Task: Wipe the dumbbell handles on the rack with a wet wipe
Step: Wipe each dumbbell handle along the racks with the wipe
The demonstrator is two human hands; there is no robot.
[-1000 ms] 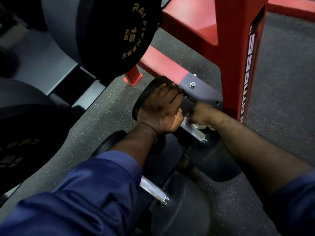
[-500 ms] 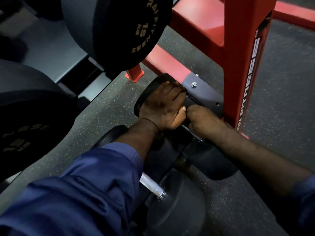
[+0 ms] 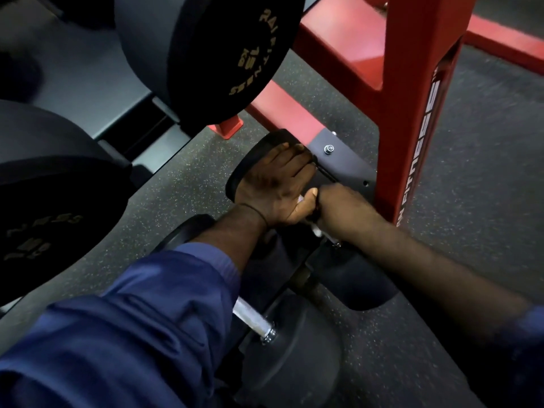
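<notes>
While I look down at the dumbbells low by the floor, my left hand (image 3: 276, 187) lies flat on the far dumbbell's left head (image 3: 247, 163). Its fingers are nearly straight, tips at the head's far rim, gripping nothing. The thumb points right and touches my right hand (image 3: 338, 207).

The right hand is a fist curled round the far handle (image 3: 332, 239), with the wet wipe (image 3: 316, 230) bunched inside the grip. White scraps of it show under the fist and beside the left thumb. Only a short bright stub of that handle shows, just below the fist, next to the far dumbbell's right head (image 3: 362, 284), which sits under my right forearm. I cannot tell how much of the wipe wraps the bar, because the fist hides it.

Closer to me is the near handle (image 3: 251, 318), knurled metal and half hidden by my blue sleeve (image 3: 132, 334). It ends at a collar nut against the near dumbbell's black head (image 3: 288, 366).

Behind the hands, a grey bracket plate (image 3: 347, 169) with a bolt (image 3: 328, 149) meets the red rack upright (image 3: 412, 113), which has white lettering down its side. At upper left are two big black dumbbells higher up, one marked 15 (image 3: 235, 54) and another (image 3: 44, 207) nearer me. There is speckled dark rubber floor (image 3: 471, 216) all around.
</notes>
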